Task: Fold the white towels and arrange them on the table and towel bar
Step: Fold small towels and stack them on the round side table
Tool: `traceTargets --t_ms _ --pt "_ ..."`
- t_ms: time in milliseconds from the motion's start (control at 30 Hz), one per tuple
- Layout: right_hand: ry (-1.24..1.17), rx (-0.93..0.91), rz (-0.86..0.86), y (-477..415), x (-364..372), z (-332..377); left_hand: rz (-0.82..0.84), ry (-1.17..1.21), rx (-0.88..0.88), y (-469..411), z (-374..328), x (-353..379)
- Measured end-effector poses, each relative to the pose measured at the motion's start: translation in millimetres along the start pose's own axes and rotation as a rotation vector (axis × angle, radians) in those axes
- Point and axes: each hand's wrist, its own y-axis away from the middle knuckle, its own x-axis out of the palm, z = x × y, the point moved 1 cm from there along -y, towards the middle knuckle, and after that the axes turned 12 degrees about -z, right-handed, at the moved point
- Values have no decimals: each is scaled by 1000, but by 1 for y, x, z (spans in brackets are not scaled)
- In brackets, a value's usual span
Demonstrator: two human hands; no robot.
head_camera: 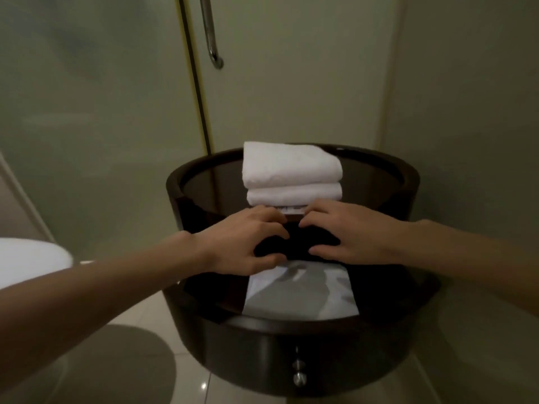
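Two folded white towels lie stacked on the far half of a round dark table (408, 182) with a glossy top; the upper towel (291, 166) rests on the lower towel (294, 193). My left hand (248, 243) and my right hand (347, 231) hover side by side just in front of the stack, fingers curled and apart, holding nothing. Their fingertips reach the front edge of the lower towel, where a small white tag (292, 210) shows between them. A pale reflection (300, 293) of the towels lies in the table top below my hands.
A vertical metal bar (210, 33) hangs on the frosted glass door behind the table. The white rim of a toilet (29, 258) sits at the left. Two metal knobs (299, 374) stick out of the table's front. Pale floor tiles surround the table.
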Motion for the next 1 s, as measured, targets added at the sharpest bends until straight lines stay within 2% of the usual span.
traceTargets --t_ms 100,167,300,567,1000 --pt "11 -36 24 5 2 4 -49 -109 67 9 -1 8" --pt "49 -90 2 9 1 9 -24 -156 104 16 -3 14" --pt "15 -123 16 13 6 19 29 -49 71 23 -7 21" --pt "-124 -16 148 22 21 26 60 46 -6 25 -10 21" --pt "-140 46 193 33 17 40 58 -7 -17 39 -19 18"
